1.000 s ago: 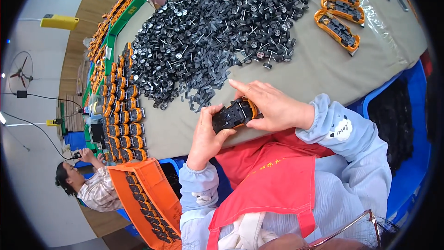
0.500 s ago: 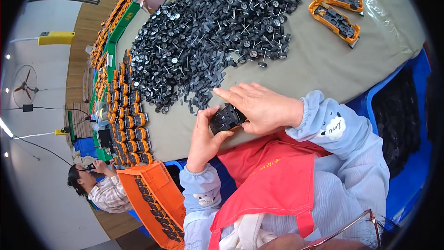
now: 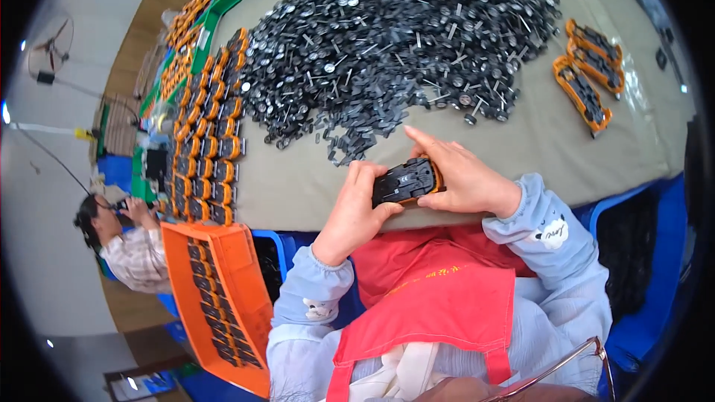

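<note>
Between my hands, just over the table's near edge, lies an orange toy car [image 3: 406, 182] with its black underside up. My left hand [image 3: 354, 208] grips one end between thumb and fingers. The other end is gripped by my right hand [image 3: 465, 179], its thumb along the near side and index finger pointing away. Beyond my hands is a large heap of black toy wheels on metal axles [image 3: 417, 37]. Small black plastic pieces [image 3: 357, 123] spill from its near side.
Several orange toy cars [image 3: 581, 93] lie underside up at the right. Rows of similar cars [image 3: 205, 149] line the left, above an orange crate [image 3: 253, 275] holding more. A blue bin [image 3: 648, 290] stands at right. Another person [image 3: 126, 242] sits at far left.
My right hand has slid off the car's top to its right end, uncovering more of the black underside. The whole view has shifted and turned a little.
</note>
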Demonstrator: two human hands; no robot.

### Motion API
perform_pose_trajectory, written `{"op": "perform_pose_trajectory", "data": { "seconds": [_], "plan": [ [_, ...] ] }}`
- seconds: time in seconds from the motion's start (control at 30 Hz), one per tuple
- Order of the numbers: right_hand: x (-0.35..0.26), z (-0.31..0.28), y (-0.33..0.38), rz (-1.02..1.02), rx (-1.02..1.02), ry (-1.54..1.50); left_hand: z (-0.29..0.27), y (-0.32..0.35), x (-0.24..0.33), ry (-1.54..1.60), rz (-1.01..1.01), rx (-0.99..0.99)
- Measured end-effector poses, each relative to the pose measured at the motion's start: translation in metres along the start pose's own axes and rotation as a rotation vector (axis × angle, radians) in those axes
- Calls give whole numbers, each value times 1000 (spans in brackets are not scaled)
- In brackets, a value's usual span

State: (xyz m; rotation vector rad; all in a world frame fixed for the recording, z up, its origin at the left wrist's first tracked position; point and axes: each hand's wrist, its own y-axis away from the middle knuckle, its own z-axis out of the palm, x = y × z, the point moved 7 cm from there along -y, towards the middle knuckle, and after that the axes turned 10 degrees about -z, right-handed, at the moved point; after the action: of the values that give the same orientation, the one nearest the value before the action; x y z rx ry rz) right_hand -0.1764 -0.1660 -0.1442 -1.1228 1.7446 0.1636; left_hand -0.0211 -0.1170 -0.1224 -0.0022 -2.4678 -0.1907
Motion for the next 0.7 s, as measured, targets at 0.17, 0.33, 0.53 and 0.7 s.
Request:
{"op": "perform_pose_trajectory", "data": {
  "seconds": [0.17, 0.33, 0.53, 0.7],
  "plan": [
    [1, 5, -5, 67, -17, -30, -8, 0, -3, 113, -24, 48],
    [1, 5, -9, 116, -73, 10, -12, 2, -2, 139, 57, 20],
    [-3, -5, -19, 83, -143, -156, -12, 12, -7, -60, 3, 61],
    [28, -8, 9, 483, -84, -291, 0, 7, -16, 0, 40, 72]
  ]
}}
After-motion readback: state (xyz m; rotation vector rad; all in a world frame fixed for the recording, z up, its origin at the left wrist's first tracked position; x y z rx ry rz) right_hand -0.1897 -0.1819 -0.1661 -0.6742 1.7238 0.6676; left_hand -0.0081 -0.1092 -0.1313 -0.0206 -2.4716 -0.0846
